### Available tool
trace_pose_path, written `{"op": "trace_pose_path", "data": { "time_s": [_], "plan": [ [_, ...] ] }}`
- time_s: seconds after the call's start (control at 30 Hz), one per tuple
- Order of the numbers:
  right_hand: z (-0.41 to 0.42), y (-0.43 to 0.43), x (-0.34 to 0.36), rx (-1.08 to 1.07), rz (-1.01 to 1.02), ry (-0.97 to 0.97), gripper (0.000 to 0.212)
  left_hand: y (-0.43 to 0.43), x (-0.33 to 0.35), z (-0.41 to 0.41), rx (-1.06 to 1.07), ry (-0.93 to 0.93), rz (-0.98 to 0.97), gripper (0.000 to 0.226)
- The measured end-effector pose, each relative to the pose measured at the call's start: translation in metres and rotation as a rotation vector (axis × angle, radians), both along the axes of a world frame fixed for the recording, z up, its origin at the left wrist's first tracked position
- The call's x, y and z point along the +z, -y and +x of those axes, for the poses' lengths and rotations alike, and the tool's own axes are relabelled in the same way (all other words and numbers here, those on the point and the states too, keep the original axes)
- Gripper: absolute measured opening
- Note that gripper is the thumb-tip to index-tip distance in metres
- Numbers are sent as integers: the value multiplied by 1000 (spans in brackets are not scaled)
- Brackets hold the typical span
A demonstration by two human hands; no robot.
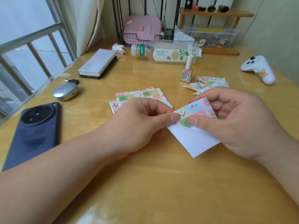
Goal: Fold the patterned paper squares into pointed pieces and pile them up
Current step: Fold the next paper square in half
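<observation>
A patterned paper square [194, 136] is held above the wooden table, its upper part folded over so the pink and green print shows above the white underside. My left hand [139, 125] pinches its left corner between thumb and fingers. My right hand [239, 123] pinches the folded edge with the thumb on top. Behind my left hand lies a stack of flat patterned squares [139, 94]. A pile of folded pointed pieces [208, 84] sits farther back on the right.
A dark blue phone [35, 133] lies at the left, a silver earbud case [65, 91] behind it. A nail polish bottle [187, 71] stands by the pile, a plastic bottle [166, 52] lies behind. A white controller [258, 68] is at right.
</observation>
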State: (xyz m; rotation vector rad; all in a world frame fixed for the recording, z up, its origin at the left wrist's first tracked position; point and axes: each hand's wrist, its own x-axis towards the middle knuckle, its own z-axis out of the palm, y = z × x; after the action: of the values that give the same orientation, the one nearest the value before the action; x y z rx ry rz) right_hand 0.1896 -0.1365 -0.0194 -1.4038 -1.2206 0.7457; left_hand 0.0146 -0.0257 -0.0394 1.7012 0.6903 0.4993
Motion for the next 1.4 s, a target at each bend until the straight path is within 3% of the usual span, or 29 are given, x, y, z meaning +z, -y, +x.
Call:
{"op": "trace_pose_path", "data": {
  "time_s": [0.17,0.3,0.47,0.73,1.07,1.2,1.27,1.4],
  "plan": [
    [3,0,-1,28,-70,68,25,2,-6,2,22,102,-70,18],
    [0,0,-5,96,-163,172,17,6,-6,1,23,74,90,19],
    [-8,-2,-4,68,-73,82,9,11,-2,0,18,31,296,17],
    [-14,-4,-3,-43,-51,216,16,12,-1,1,24,30,194,19],
    [-10,-4,-5,-91,-114,162,15,12,0,1,50,10,205,19],
    [-1,-3,1,-89,-150,191,3,10,2,-1,85,13,159,20],
    [8,-2,5,-90,-192,202,12,8,2,-2,104,21,136,20],
    [36,0,11,-281,-169,310,14,1,3,-2,142,82,90,19]
  ]
}}
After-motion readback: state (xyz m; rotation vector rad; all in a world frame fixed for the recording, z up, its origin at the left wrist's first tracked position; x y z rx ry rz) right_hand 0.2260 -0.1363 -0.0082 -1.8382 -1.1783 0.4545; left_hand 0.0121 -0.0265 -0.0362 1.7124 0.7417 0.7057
